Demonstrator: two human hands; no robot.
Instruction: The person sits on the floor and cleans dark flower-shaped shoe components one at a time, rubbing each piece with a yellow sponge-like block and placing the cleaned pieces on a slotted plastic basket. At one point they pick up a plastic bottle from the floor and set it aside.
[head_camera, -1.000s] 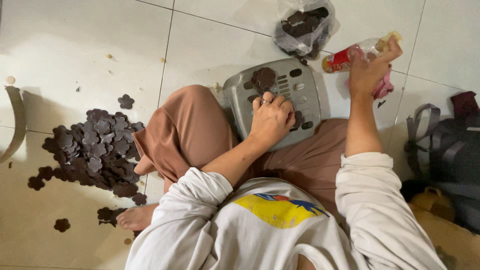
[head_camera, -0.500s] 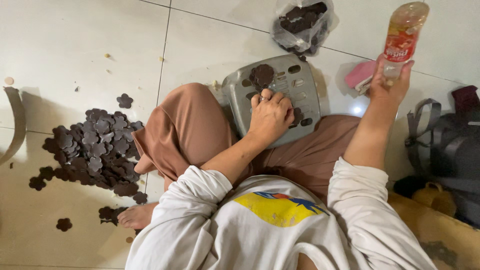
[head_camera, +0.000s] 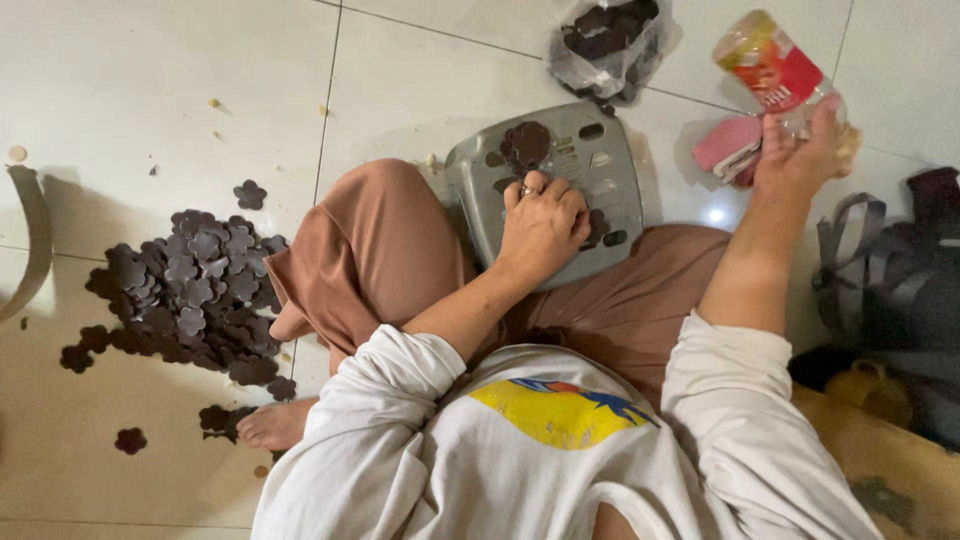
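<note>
Grey plastic tray (head_camera: 610, 170) on lap, bottle (head_camera: 775, 70) lifted

Tray rests on knees, left hand (head_camera: 542, 228) pressed flat on it, grip released; dark flower cutouts (head_camera: 190, 290) piled on floor tiles, left; right hand (head_camera: 800, 150) clenched on clear bottle above pink pack (head_camera: 725, 145)

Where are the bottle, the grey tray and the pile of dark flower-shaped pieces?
bottle (head_camera: 768, 62), head view, on its red label.
grey tray (head_camera: 590, 160), head view, on its slotted top.
pile of dark flower-shaped pieces (head_camera: 190, 290), head view, at the heap's middle.
</note>
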